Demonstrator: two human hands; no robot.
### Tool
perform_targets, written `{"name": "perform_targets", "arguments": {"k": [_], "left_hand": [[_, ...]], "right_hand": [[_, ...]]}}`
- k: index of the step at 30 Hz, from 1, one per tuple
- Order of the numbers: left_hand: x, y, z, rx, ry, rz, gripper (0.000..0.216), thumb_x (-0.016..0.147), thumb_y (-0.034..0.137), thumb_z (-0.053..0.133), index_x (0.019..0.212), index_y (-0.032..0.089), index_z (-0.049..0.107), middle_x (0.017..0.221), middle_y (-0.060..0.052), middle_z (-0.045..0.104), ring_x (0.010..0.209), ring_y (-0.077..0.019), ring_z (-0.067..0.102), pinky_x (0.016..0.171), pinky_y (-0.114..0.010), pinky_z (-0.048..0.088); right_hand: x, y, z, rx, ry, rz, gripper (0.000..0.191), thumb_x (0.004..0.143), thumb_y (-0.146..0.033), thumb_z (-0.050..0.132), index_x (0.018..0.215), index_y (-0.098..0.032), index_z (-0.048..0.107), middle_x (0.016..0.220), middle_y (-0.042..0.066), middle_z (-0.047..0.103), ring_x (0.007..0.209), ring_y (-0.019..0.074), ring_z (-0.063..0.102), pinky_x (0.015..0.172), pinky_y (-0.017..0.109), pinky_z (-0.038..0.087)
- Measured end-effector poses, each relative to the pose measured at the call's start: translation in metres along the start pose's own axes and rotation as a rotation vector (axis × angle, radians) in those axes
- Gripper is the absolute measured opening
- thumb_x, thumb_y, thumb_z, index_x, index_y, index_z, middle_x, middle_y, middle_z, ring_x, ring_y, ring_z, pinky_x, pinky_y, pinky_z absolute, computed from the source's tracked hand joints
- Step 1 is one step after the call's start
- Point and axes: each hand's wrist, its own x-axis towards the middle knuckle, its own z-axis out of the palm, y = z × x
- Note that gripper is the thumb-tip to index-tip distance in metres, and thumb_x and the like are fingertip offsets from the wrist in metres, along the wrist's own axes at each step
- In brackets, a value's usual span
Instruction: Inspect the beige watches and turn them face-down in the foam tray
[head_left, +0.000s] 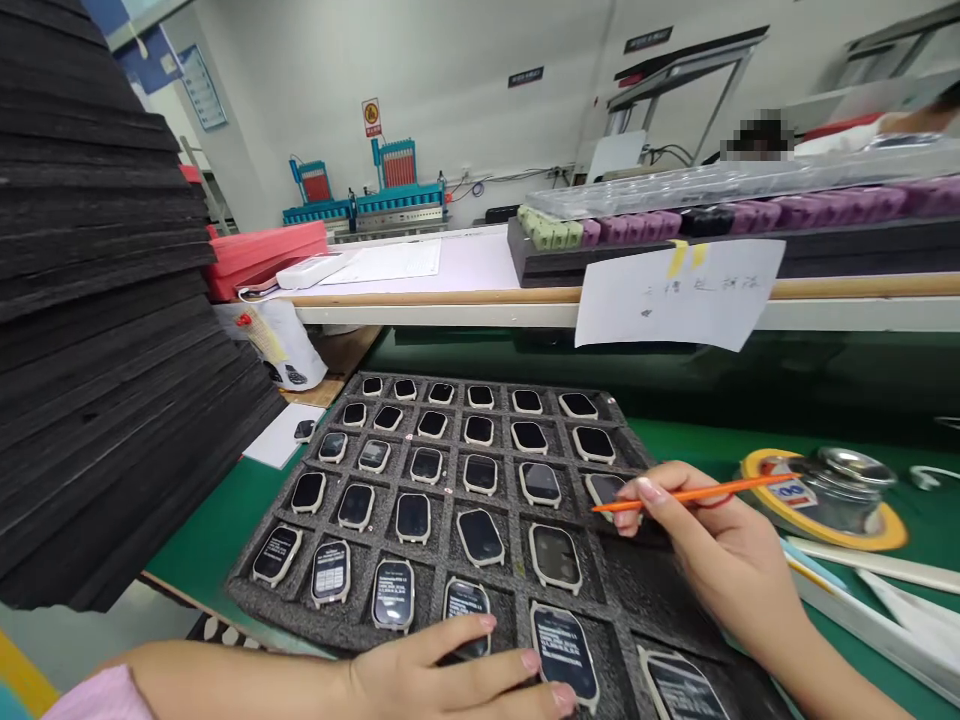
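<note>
Pinching the orange stick [739, 487], the right hand [701, 530] needs lightness; the left hand [442, 675] spreads, empty, over the tray's [634, 572] near row.

Plain pale-grey wall [480, 60], pretty brightly lit
Small dark rectangular signs [526, 77] are stuck up there, a long white wood-edged shelf [480, 262] is set over a green-topped workbench [210, 520], and some greyish floor [124, 610] can be spotted lower left.

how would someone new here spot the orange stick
Find the dark foam tray of watches on the green table. Over its right side is the right hand. The stick pinched there is thin, pointed and bright orange, unlike the pale-rimmed watches beneath.
</note>
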Motion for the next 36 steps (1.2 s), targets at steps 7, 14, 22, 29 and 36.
{"name": "perform_targets", "arguments": {"k": [7, 14, 22, 29, 36], "left_hand": [[0.009, -0.025, 0.025, -0.119, 0.031, 0.017, 0.002, 0.085, 0.027, 0.068, 0.084, 0.025, 0.067, 0.129, -0.003, 0.068, 0.119, -0.0169, 0.06, 0.114, -0.042, 0.036], [0.028, -0.051, 0.024, -0.147, -0.114, -0.03, 0.026, 0.089, 0.021, 0.063, 0.114, 0.028, 0.064, 0.13, -0.005, 0.066, 0.119, -0.0169, 0.059, 0.115, -0.042, 0.033], [0.107, -0.049, 0.043, -0.515, -0.31, -0.113, 0.044, 0.092, 0.045, 0.054, 0.123, 0.014, 0.061, 0.135, -0.018, 0.057, 0.129, -0.0294, 0.05, 0.111, -0.049, 0.037], [0.128, -0.05, 0.076, -0.533, -0.332, -0.21, 0.041, 0.088, 0.053, 0.058, 0.109, 0.018, 0.068, 0.13, -0.016, 0.058, 0.133, -0.0351, 0.046, 0.112, -0.054, 0.034], [0.107, -0.048, 0.064, -0.548, -0.24, -0.285, 0.026, 0.094, 0.032, 0.055, 0.117, 0.023, 0.063, 0.114, -0.008, 0.069, 0.114, -0.0251, 0.061, 0.108, -0.054, 0.041]], "right_hand": [[0.001, -0.002, -0.011, 0.099, 0.072, 0.047, 0.036, 0.082, -0.056, 0.069, 0.071, -0.022, 0.065, 0.055, -0.001, 0.062, 0.052, 0.0133, 0.059, 0.057, 0.025, 0.051], [-0.009, 0.008, -0.024, 0.176, 0.171, 0.082, 0.038, 0.082, -0.058, 0.068, 0.074, -0.022, 0.061, 0.058, -0.002, 0.062, 0.051, 0.0127, 0.058, 0.057, 0.026, 0.051], [-0.011, 0.017, -0.02, 0.25, 0.183, 0.155, 0.038, 0.087, -0.058, 0.06, 0.079, -0.021, 0.059, 0.058, -0.002, 0.061, 0.048, 0.0136, 0.056, 0.053, 0.028, 0.049], [-0.008, 0.017, -0.026, 0.253, 0.202, 0.133, 0.036, 0.089, -0.056, 0.059, 0.08, -0.021, 0.057, 0.058, -0.003, 0.059, 0.047, 0.0126, 0.055, 0.05, 0.026, 0.048], [-0.02, 0.003, -0.022, 0.177, 0.184, 0.076, 0.038, 0.09, -0.056, 0.058, 0.077, -0.021, 0.059, 0.058, -0.001, 0.06, 0.05, 0.0128, 0.056, 0.052, 0.026, 0.05]]}}
